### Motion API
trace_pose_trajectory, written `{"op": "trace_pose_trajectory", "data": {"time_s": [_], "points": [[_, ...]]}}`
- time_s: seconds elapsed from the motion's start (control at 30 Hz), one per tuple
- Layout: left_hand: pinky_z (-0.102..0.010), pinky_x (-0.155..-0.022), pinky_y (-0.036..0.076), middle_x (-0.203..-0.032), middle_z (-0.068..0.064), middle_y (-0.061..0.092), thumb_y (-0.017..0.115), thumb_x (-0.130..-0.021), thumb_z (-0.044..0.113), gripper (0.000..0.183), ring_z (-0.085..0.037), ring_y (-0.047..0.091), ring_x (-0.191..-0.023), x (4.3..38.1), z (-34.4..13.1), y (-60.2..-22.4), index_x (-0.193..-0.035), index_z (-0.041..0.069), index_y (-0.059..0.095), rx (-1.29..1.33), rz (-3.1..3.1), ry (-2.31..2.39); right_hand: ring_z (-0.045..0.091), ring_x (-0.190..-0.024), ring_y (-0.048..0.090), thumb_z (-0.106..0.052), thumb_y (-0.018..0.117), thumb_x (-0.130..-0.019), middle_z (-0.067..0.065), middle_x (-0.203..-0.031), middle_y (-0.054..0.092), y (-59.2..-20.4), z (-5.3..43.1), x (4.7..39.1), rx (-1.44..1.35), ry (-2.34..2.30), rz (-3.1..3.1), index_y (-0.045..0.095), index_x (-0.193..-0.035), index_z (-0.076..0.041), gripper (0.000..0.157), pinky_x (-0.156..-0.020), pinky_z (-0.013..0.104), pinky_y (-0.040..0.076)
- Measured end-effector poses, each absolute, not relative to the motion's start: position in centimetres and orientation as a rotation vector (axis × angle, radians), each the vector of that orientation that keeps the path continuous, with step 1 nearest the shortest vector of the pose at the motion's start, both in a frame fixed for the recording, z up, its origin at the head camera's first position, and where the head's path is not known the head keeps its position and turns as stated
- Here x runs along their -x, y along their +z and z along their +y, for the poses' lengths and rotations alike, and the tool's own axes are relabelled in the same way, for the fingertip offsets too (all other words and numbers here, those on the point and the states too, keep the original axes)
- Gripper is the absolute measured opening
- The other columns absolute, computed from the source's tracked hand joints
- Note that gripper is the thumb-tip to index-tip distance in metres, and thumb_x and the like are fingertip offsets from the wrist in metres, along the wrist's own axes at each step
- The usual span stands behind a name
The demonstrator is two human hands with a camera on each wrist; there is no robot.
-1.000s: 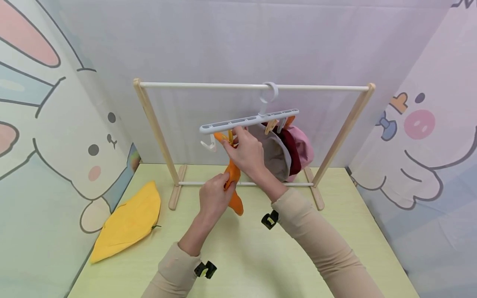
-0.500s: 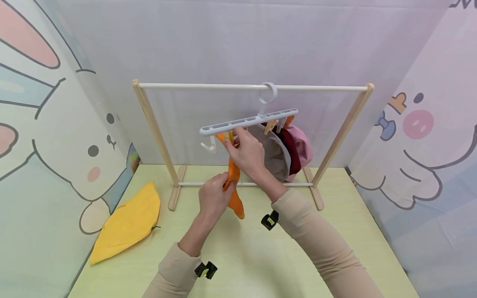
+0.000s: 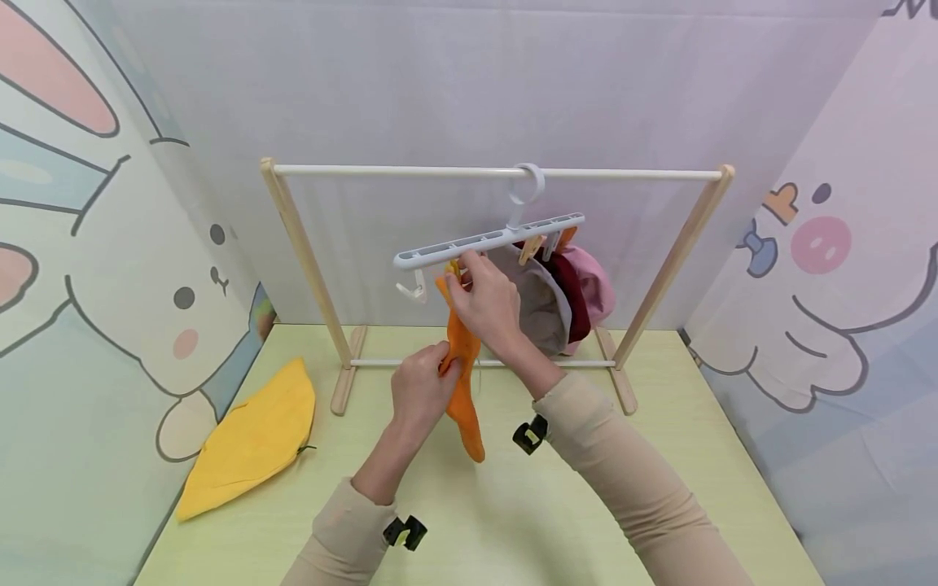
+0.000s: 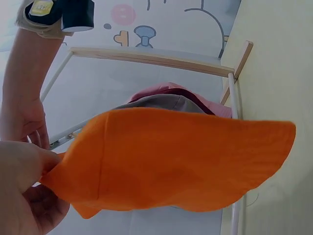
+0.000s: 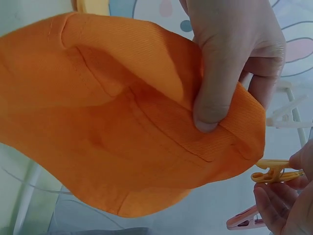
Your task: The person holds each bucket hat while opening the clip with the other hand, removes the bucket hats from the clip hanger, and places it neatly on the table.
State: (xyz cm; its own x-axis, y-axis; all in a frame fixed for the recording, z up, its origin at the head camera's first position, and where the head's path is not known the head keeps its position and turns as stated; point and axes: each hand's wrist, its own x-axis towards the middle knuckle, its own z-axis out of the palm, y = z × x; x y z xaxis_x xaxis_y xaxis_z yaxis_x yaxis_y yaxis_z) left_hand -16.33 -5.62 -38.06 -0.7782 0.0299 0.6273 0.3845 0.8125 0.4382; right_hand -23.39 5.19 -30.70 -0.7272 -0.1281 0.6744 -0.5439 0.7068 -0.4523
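Note:
My left hand [image 3: 423,381] pinches an orange fabric hat [image 3: 462,387] by its edge, thumb on its inner side in the right wrist view. The hat hangs folded below a grey clip hanger [image 3: 484,241]. At the hanger's left half, my right hand [image 3: 487,295] pinches a yellow clothespin [image 5: 274,174]. The hat's corner is right by the clothespin's jaws; whether they touch, I cannot tell. In the left wrist view the hat's outside [image 4: 161,161] spreads across, hiding the hats behind it.
Grey [image 3: 538,305], dark red [image 3: 576,297] and pink [image 3: 597,285] hats hang from clips on the hanger's right half. A white clip [image 3: 414,289] hangs at its left end. The hanger hooks over a rack's white rail [image 3: 396,170]. A yellow hat [image 3: 252,435] lies on the table.
The orange hat has turned and dropped: its top corner moved down and right from the clothespin, its lower end hangs lower. Both hands have stayed nearly in place.

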Motion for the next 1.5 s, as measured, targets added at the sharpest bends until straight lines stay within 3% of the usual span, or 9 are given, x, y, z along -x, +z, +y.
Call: {"op": "trace_pose_trajectory", "data": {"time_s": [0.97,1.5], "points": [[-0.022,-0.043,0.027,-0.051,0.003,0.036,0.066,-0.08,0.009,0.022,-0.012,0.037,-0.045,16.1,-7.7,-38.8,-0.063,0.012,0.052,0.247,-2.523,-0.745,0.01,-0.071,0.065,-0.03,0.063,-0.086,0.0,-0.085,0.066,-30.9,5.3,23.4,-0.558,0.878,-2.34,0.054,-0.099,-0.012,0.024,-0.059,0.028,0.05],[-0.025,-0.041,0.025,-0.052,0.003,0.037,0.067,-0.077,0.01,0.021,-0.013,0.037,-0.045,15.7,-10.2,-39.6,-0.064,0.014,0.051,0.238,-2.56,-0.62,0.014,-0.07,0.066,-0.029,0.063,-0.085,0.002,-0.085,0.066,-30.9,5.1,23.3,-0.58,0.875,-2.339,0.054,-0.099,-0.009,0.026,-0.058,0.029,0.051]]}}
